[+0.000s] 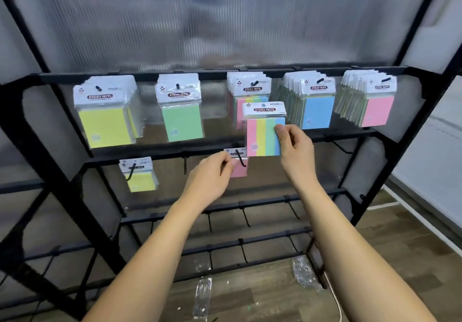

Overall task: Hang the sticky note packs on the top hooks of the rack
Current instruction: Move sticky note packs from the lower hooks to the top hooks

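Observation:
My right hand [293,146] pinches the right edge of a striped pink-yellow-green-blue sticky note pack [262,131] and holds it in the air in front of the middle top hook's stack [247,89]. My left hand [212,174] grips a pink pack [239,169] that hangs on a second-row hook. Along the top row hang yellow packs [105,111], green packs [181,106], blue packs [312,101] and pink packs [372,99]. One yellow pack [140,174] hangs on the second row at the left.
The black rack [62,171] has lower bars with bare hooks [246,218]. A ribbed translucent panel [225,21] backs it. Crumpled clear wrappers [306,274] lie on the wooden floor below.

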### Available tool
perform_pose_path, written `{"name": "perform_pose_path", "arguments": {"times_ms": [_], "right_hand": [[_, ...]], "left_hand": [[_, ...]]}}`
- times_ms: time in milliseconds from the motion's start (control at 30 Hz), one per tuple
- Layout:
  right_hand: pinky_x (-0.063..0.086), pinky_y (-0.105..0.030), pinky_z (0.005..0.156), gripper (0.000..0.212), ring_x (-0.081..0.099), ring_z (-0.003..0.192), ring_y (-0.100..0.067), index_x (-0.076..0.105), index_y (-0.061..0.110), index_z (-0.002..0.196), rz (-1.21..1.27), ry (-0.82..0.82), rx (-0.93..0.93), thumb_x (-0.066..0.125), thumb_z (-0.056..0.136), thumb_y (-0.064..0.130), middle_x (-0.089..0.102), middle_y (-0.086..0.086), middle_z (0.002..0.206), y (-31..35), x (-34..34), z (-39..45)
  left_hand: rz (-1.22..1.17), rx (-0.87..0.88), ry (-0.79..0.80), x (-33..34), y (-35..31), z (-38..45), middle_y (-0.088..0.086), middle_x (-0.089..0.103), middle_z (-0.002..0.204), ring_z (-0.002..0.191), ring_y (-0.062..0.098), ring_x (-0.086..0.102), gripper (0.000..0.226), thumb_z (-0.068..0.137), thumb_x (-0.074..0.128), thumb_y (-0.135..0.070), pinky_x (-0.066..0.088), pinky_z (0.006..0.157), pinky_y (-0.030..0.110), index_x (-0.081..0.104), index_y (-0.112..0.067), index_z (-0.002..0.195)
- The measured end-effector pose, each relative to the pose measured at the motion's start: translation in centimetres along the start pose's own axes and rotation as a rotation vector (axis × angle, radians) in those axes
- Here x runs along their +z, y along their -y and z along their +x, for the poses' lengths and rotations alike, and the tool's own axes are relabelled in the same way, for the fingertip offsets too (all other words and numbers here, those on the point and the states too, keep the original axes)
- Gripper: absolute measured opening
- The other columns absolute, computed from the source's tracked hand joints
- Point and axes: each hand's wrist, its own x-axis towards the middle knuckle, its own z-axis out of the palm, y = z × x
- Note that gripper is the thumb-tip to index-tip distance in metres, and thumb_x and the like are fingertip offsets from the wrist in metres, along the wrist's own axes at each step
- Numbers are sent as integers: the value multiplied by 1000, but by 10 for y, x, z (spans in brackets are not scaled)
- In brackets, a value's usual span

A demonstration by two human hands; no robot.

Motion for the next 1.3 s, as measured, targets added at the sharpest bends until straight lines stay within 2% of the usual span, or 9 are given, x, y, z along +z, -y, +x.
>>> {"name": "perform_pose_path", "arguments": {"times_ms": [200, 333, 433, 533, 733, 867, 967, 1100, 1300], "right_hand": [[30, -17, 55, 32, 35, 57, -3, 53, 12, 77, 19, 40, -89, 52, 103, 30, 41, 11, 63, 7, -3, 40], [30, -16, 55, 31, 37, 59, -2, 52, 13, 77, 39, 87, -151, 51, 104, 29, 43, 7, 66, 9, -2, 54], [30, -20, 57, 33, 38, 62, -4, 54, 10, 80, 41, 115, -146, 51, 103, 34, 47, 3, 69, 0, 2, 62], [29, -24, 57, 34, 37, 61, -6, 52, 15, 77, 27, 127, -121, 51, 103, 37, 44, 8, 66, -9, 7, 67], [30, -19, 56, 34, 36, 62, -3, 53, 10, 79, 66, 150, -108, 51, 104, 34, 43, 9, 66, -16, 11, 71], [29, -16, 54, 32, 37, 60, -1, 53, 11, 80, 76, 151, -107, 50, 104, 32, 44, 10, 66, -18, 16, 74], [30, -17, 55, 34, 36, 60, -2, 55, 8, 81, 74, 147, -99, 50, 104, 32, 45, 8, 67, -23, 18, 77], [33, -17, 56, 36, 40, 59, -1, 59, 9, 83, 59, 155, -58, 52, 102, 38, 50, 9, 68, -34, 24, 80], [34, -12, 56, 33, 46, 57, 1, 66, 13, 85, -34, 184, 4, 56, 99, 41, 57, 10, 68, -42, 24, 84]], "left_hand": [[15, -55, -14, 17, -5, 9, -15, 64, 88, 83, 7, 59, 28, 101, 42, -47, 52, 75, 35, 59, -28, 89], [-3, -82, -43, 25, -9, 13, -13, 63, 82, 77, 6, 58, 27, 101, 45, -44, 49, 69, 31, 59, -26, 86], [-24, -105, -62, 29, -8, 16, -14, 64, 80, 75, 7, 59, 25, 100, 47, -42, 51, 70, 33, 60, -28, 83], [-34, -126, -64, 33, -6, 16, -13, 66, 80, 76, 8, 61, 28, 100, 46, -45, 54, 74, 36, 61, -30, 81], [-75, -162, -53, 38, -2, 15, -12, 69, 80, 78, 9, 65, 30, 100, 45, -47, 55, 78, 38, 62, -31, 81], [-74, -161, -64, 36, 0, 16, -11, 68, 76, 68, 6, 61, 29, 100, 46, -44, 52, 69, 32, 60, -33, 77], [-63, -163, -72, 35, 0, 17, -13, 63, 67, 55, 1, 51, 31, 101, 47, -42, 39, 57, 25, 59, -32, 75], [-60, -170, -65, 36, 2, 20, -15, 65, 73, 65, 2, 57, 30, 101, 47, -42, 42, 61, 26, 61, -30, 77], [-26, -167, -65, 38, -1, 23, -13, 61, 69, 58, 2, 50, 28, 100, 48, -42, 34, 54, 24, 60, -30, 79]]}}
